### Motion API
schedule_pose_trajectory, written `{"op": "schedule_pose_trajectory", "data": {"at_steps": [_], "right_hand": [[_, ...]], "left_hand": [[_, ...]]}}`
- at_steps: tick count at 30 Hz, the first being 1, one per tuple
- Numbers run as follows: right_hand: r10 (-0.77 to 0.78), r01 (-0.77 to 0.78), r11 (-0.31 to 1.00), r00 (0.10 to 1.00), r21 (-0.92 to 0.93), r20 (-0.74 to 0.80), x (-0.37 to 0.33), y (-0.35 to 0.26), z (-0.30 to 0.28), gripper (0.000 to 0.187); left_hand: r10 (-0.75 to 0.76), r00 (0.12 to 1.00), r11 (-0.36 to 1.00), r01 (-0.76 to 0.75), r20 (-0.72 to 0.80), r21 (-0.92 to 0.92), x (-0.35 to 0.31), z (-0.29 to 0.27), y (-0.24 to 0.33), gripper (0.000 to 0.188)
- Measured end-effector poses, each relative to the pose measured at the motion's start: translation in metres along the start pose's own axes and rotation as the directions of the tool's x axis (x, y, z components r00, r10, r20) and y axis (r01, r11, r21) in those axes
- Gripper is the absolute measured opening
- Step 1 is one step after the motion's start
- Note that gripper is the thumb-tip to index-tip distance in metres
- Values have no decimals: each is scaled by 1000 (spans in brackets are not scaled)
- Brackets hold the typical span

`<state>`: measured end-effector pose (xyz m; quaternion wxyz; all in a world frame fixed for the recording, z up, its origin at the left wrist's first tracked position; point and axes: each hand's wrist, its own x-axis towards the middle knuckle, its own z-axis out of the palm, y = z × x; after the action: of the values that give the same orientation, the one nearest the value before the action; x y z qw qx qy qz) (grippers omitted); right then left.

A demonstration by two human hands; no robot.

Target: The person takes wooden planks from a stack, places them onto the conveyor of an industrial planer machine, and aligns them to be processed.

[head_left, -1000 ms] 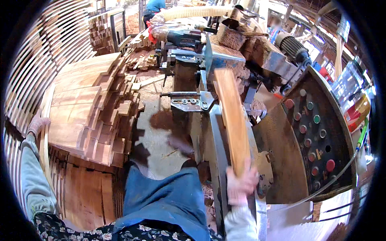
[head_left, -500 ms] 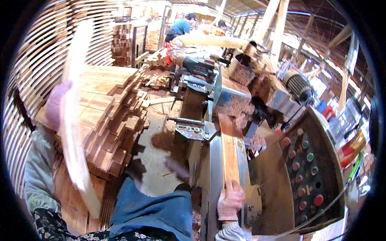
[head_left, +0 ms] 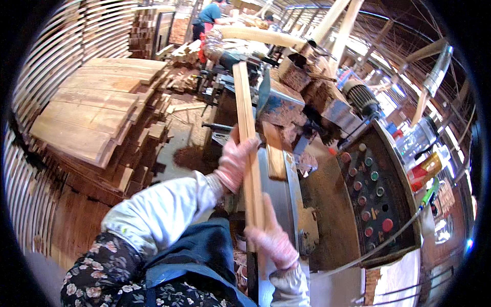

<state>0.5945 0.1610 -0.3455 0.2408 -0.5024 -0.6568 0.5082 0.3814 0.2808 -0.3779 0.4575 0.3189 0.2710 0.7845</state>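
Head camera view, looking down: I watched a worker hold a long wooden strip (head_left: pixel 246 115) in both hands, near the middle of the frame. It stood almost upright in the picture, its top end leaning slightly left, with a line running along its length. The left hand (head_left: pixel 236 159), in what looked like a pale pink knit glove, was wrapped around the strip about halfway along, fingers closed on it. Below and to the right, the right hand (head_left: pixel 273 240), gloved alike, gripped the lower part, thumb to one side and fingers along the other; those fingers were a little blurred.

Just right of the strip, a shorter-looking board (head_left: pixel 274 153) lay on the metal bed (head_left: pixel 275 204) of a machine, touched by neither hand. Sawdust coated the machine's housing (head_left: pixel 281 105) at upper centre, and a pale ribbed hose (head_left: pixel 261 36) crossed above it. To the right I saw a dark control panel (head_left: pixel 365 199) dotted with red and green buttons, and above that a ridged motor (head_left: pixel 359 94).

A stack of planks (head_left: pixel 87 112) filled the left of the frame. At the top, a co-worker (head_left: pixel 209 14) in a teal top bent forward. The worker's blue apron (head_left: pixel 192 253) showed at lower centre.
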Motion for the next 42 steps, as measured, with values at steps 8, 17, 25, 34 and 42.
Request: {"op": "schedule_pose_trajectory", "data": {"at_steps": [8,17,25,34,42], "right_hand": [[-172,-363,563,827,-742,-535,-153,118,-1,99],[-543,-53,726,567,-686,-619,-43,147,-27,88],[-484,-187,264,823,-946,-298,52,107,-43,93],[-258,-189,673,846,-715,-467,-30,114,-26,97],[-967,76,234,118,-969,-225,160,112,-71,94]], "left_hand": [[-188,934,711,-85,305,699,-92,6,-24,111],[859,456,26,-494,233,869,-130,-179,215,84],[635,348,735,2,-690,678,-188,-372,375,79],[396,512,903,-67,-762,424,-141,-437,373,50],[443,566,893,-217,-695,393,-126,-445,384,20]]}}
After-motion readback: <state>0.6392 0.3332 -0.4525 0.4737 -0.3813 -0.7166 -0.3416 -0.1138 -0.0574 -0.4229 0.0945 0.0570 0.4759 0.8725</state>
